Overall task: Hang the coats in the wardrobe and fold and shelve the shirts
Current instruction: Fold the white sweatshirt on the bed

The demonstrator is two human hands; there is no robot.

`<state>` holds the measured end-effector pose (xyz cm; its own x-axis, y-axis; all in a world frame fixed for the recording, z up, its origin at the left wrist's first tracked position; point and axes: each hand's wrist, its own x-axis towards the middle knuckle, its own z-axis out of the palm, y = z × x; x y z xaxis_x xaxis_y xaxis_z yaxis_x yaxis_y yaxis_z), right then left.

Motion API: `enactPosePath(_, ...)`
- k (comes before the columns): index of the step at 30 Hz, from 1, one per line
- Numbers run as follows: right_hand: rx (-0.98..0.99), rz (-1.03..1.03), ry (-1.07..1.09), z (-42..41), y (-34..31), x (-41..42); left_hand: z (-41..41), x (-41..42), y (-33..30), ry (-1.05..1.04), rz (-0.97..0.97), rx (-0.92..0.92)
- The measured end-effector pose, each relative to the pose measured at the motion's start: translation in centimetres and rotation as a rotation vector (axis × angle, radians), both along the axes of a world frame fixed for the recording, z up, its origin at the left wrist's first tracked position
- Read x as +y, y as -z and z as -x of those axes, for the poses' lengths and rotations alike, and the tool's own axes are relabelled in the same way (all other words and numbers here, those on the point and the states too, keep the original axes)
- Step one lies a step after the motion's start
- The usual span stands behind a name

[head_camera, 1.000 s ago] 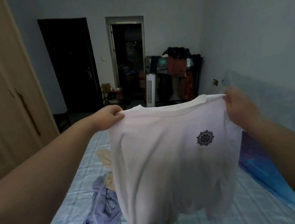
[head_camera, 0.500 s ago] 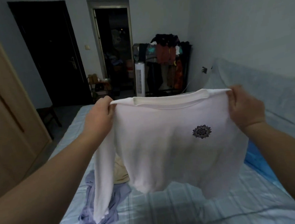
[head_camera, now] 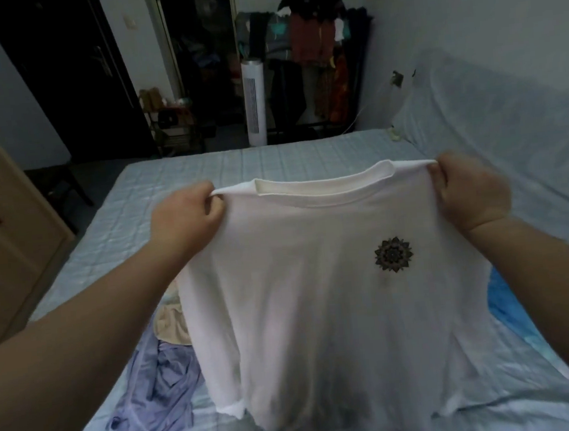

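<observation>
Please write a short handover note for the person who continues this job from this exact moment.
Left hand grips the white shirt at one shoulder; right hand grips the other. The shirt hangs spread over the bed, its hem about at the sheet. It is not yet folded. A purple garment and a beige one lie crumpled on the bed, still to handle. Wardrobe doors at left look closed. Next, probably: lay the shirt flat, fold it, shelve it.

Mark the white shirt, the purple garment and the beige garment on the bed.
white shirt [head_camera: 318,298], head view, mid chest panel.
purple garment [head_camera: 158,398], head view, crumpled middle.
beige garment [head_camera: 170,325], head view, exposed fold.
</observation>
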<state>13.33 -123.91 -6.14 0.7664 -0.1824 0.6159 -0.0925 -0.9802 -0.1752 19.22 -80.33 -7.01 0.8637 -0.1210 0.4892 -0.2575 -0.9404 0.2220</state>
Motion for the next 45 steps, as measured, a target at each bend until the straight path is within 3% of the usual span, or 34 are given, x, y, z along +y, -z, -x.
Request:
enactPosePath(5, 0.283, -0.054, 0.009, -10.5, 9.6, -3.9, -9.6, -6.1, 9.3, -0.082, -0.016, 0.188)
enactPosePath(11, 0.523, -0.074, 0.002, -25.7, 27.5, -8.7, -23.9, -12.2, 27.2, -0.085, -0.079, 0.41)
enactPosePath(19, 0.646, -0.016, -0.039, -42.8, 52.3, -10.3, -39.8, -15.7, 51.1, -0.183, -0.197, 0.492)
enactPosePath(24, 0.557, -0.041, -0.009, -44.5, 59.8, -11.5, -42.7, -15.2, 59.1, -0.153, -0.21, 0.432)
enactPosePath(32, 0.532, -0.021, -0.042, -44.7, 59.6, -11.5, -42.8, -15.0, 59.7, -0.194, -0.186, 0.358)
enactPosePath(36, 0.57, 0.009, -0.056, -44.5, 58.7, -11.1, -42.1, -15.9, 58.2, -0.231, -0.383, 0.388)
enactPosePath(38, 0.624, 0.049, -0.034, -44.0, 57.7, -10.9, -41.0, -16.6, 56.7, -0.242, -0.369, 0.406)
enactPosePath(41, 0.629, 0.161, -0.012, -41.3, 55.5, -9.8, -37.7, -17.7, 53.9, -0.104, -0.244, 0.382)
enactPosePath(45, 0.533, 0.087, -0.153, -33.5, 51.9, -7.8, -30.2, -17.9, 50.5, 0.114, -0.164, 0.326)
